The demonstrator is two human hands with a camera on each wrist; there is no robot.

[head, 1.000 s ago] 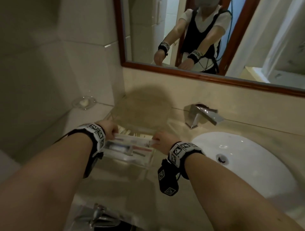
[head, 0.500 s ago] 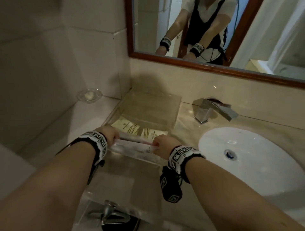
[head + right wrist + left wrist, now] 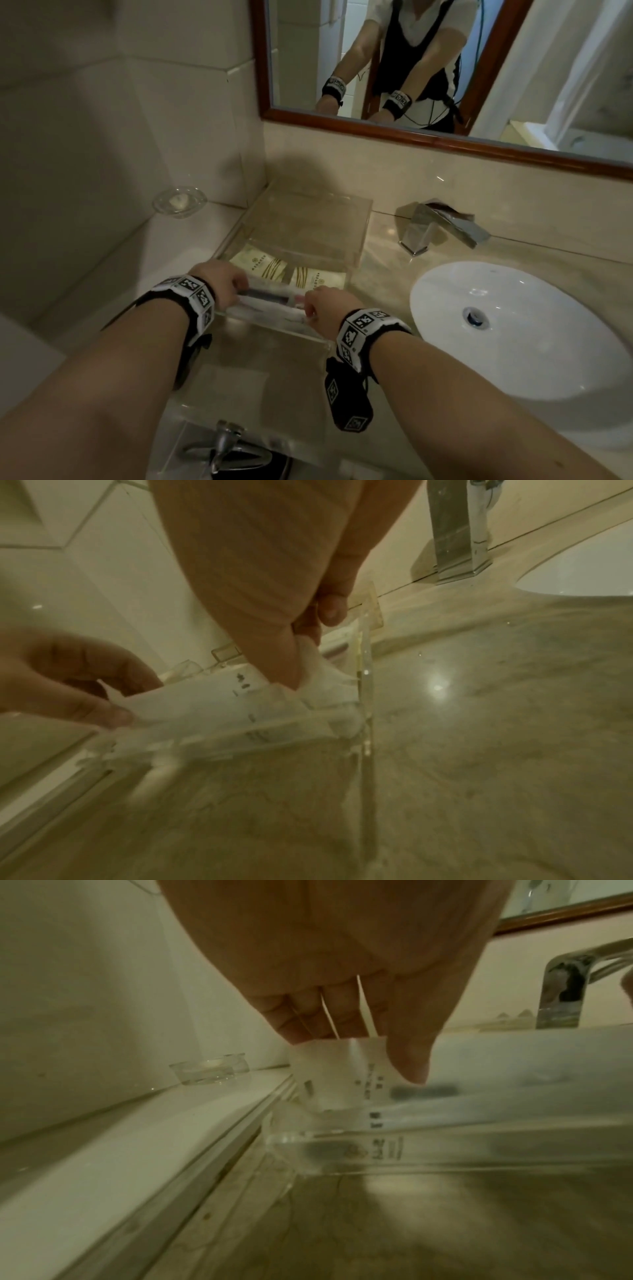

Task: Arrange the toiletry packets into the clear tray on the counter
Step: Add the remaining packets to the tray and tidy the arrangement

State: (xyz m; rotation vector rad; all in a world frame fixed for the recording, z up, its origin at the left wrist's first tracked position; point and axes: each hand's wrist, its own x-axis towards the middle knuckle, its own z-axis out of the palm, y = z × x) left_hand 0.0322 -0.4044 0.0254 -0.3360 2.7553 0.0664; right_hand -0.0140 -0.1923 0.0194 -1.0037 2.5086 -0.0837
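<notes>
A clear tray (image 3: 359, 219) stands on the counter left of the sink. Two cream packets with gold lines (image 3: 260, 267) (image 3: 318, 279) lie flat in its middle. A long white packet (image 3: 270, 296) hangs crosswise just above the tray's near wall. My left hand (image 3: 236, 284) pinches its left end and my right hand (image 3: 310, 306) pinches its right end. In the left wrist view, thumb and fingers of the left hand (image 3: 356, 1053) clamp the packet (image 3: 329, 1074) above the tray wall (image 3: 445, 1150). The right hand (image 3: 308, 647) nips the packet (image 3: 222, 702) beside the tray's corner (image 3: 365, 669).
A white basin (image 3: 513, 329) lies to the right, with a chrome faucet (image 3: 442, 222) behind it. A glass soap dish (image 3: 180, 200) sits on the ledge at the back left. Tiled wall closes the left side. A chrome fitting (image 3: 226, 445) shows at the bottom edge.
Both hands have carried the long packet a little away from me and lower, down to the tray's near wall. The grips on its two ends are unchanged.
</notes>
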